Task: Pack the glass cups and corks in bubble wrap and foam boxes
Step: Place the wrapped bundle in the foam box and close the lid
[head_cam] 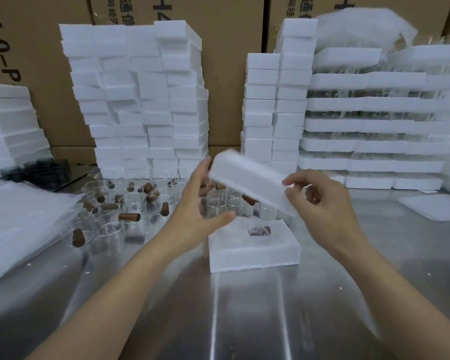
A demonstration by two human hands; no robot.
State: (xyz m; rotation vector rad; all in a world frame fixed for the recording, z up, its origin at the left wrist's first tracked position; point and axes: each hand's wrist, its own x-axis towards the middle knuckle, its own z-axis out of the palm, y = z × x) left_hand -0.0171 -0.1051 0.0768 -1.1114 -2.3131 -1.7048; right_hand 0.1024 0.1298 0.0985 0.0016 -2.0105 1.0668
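The foam lid [247, 183] hangs tilted (and motion-blurred) above the open foam box [252, 252] on the steel table [244, 320]. The right hand [322, 203] pinches the lid's right end, and the left hand [192, 203] is spread, fingers straight, at its left end. Glass cups [109, 227] and corks [129, 216] lie loose to the left.

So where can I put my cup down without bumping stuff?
Bare steel table lies on the near side of the foam box, and right of it up to the flat foam sheet. Left is crowded with glass cups, corks and bubble wrap.
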